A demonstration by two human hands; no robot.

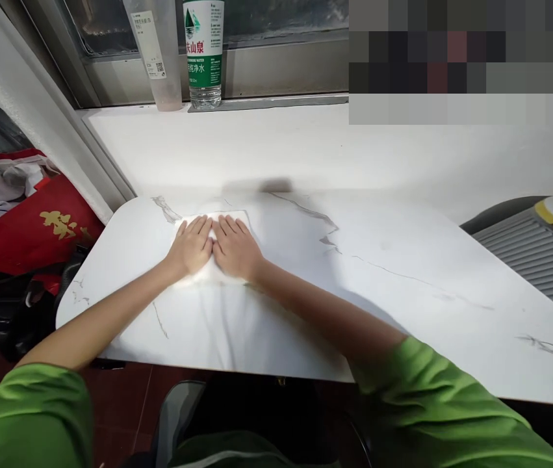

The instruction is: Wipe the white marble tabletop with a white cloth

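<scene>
Both hands lie flat on a thin white sheet, roughly square, smooth; whether paper or cloth, cannot tell. Left hand (191, 249) and right hand (237, 248) sit side by side, thumbs meeting or nearly so. Fingers of both extended, palms down, pressing rather than gripping. The white sheet (210, 275) lies on the left part of a glossy white table (393, 260), marble-patterned with grey veins, corners rounded at the left end. On the ledge behind: a translucent, tapering plastic cup (166, 91) beside a clear bottle (205, 71) with green-and-white label. Left of the table, a red bag (66, 224) printed in gold, pale fabric bunched inside. Far right, a grey ridged surface (529, 253).
</scene>
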